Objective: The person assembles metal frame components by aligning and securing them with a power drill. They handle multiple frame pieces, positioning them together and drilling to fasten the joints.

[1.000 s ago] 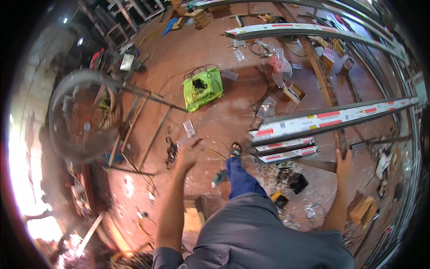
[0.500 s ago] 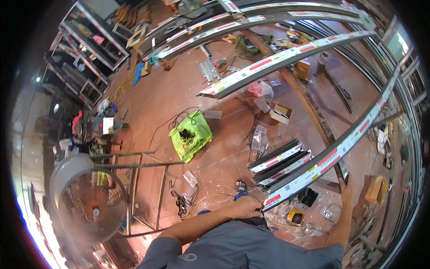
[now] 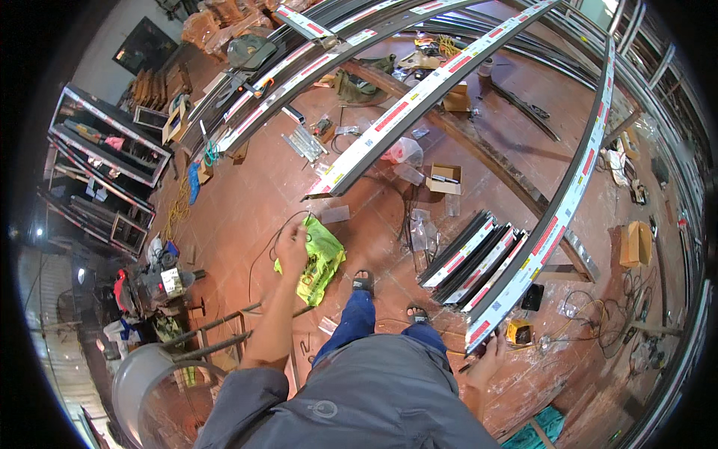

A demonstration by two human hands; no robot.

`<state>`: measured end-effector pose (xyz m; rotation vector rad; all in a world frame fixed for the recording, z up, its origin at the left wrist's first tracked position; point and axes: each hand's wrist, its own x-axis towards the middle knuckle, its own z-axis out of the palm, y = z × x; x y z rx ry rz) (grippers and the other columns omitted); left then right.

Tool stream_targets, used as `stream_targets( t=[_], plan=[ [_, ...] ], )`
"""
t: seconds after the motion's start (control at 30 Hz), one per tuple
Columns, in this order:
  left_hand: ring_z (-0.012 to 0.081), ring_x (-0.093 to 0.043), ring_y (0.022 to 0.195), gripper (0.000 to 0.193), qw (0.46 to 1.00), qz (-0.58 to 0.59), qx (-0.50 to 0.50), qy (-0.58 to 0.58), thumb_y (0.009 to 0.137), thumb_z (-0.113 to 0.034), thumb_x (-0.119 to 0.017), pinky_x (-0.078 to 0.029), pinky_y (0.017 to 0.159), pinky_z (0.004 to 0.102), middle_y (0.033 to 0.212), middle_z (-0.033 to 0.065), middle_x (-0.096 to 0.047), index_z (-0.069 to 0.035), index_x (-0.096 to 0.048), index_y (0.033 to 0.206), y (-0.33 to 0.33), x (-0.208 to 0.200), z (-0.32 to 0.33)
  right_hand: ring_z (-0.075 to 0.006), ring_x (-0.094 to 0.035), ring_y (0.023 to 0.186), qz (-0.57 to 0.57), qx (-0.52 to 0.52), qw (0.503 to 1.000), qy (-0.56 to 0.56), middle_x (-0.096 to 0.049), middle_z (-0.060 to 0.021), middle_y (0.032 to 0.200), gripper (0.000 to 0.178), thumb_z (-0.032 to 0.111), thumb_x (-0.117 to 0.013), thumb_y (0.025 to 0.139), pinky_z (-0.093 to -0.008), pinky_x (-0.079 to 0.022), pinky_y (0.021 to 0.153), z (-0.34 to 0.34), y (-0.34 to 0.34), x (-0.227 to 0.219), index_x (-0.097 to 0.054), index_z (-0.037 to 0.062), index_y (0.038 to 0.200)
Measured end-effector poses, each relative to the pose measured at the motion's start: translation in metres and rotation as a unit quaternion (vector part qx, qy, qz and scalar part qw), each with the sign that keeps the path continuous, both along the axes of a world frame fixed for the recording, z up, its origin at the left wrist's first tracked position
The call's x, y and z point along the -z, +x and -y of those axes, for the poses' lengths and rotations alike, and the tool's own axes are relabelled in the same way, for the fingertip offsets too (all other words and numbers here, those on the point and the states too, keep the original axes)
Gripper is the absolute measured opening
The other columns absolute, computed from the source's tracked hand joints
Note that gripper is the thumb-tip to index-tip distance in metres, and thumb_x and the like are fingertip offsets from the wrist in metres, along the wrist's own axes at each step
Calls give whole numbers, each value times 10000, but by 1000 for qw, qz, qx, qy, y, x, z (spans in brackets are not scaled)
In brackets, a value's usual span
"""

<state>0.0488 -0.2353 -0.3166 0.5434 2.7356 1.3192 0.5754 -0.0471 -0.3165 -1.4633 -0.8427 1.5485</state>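
My right hand (image 3: 488,362) is at the near end of a long dark metal profile (image 3: 540,251) with a white and red protective film, its fingers closed around the end's edge. The profile slants away to the far right, resting across a brown beam (image 3: 490,153). A small dark bit shows beside the fingers, too small to name. My left hand (image 3: 292,248) is raised in front of me to the left, fingers loosely parted, with nothing visible in it. Beneath it in the view lies a bright green bag (image 3: 321,258) on the floor, partly hidden by the hand.
A second long profile (image 3: 419,105) lies over the beam farther off. Short profiles (image 3: 467,254) are stacked beside the near one. An open cardboard box (image 3: 444,179), a yellow box (image 3: 519,331) and cables lie on the tiled floor. A large fan (image 3: 161,389) stands at near left.
My left hand has moved from the profile's near end, forward and left. My right hand has gone from the beam's end to the profile's near end. The whole view has shifted.
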Motion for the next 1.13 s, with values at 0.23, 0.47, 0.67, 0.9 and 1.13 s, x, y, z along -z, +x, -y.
stream_targets(
  t=[0.23,0.47,0.67,0.9,1.13],
  plan=[
    [346,-727,1008,326,964,-54,218,-142,978,-154,-719,-557,882,422,1110,182,-749,-50,-723,1287,-104,-5,-21,-113,-647,811,159,106,981,24,-680,-69,1036,240,69,-582,1055,-251,-508,662,80,-15,20,-629,-16,1274],
    [410,-697,931,202,937,-133,322,-10,950,-65,-700,-555,815,463,1006,208,-722,-3,-754,1134,-117,-5,-25,-68,-578,815,219,171,952,131,-663,-9,920,214,127,-669,1031,-250,-493,700,102,-39,13,-664,-37,1168],
    [383,-698,831,219,938,-68,341,7,937,-68,-730,-546,746,439,917,188,-719,-27,-767,1149,-139,18,-27,-135,-704,855,228,195,945,129,-720,-67,912,174,110,-634,1050,-273,-560,771,103,-41,18,-665,-43,1125],
    [201,-637,714,195,945,124,287,95,897,-63,-790,-500,683,323,776,119,-647,-18,-788,1086,-157,55,-28,-176,-733,874,208,188,953,114,-730,-84,930,155,93,-620,1053,-302,-586,787,95,-42,18,-652,-35,1135],
    [316,-746,840,168,955,-18,293,28,917,-105,-776,-543,758,372,970,175,-792,-28,-797,1064,-157,17,-56,-224,-738,921,268,124,950,101,-717,-129,1031,220,148,-620,1067,-376,-613,842,77,-44,37,-650,-21,1204]
  ],
)
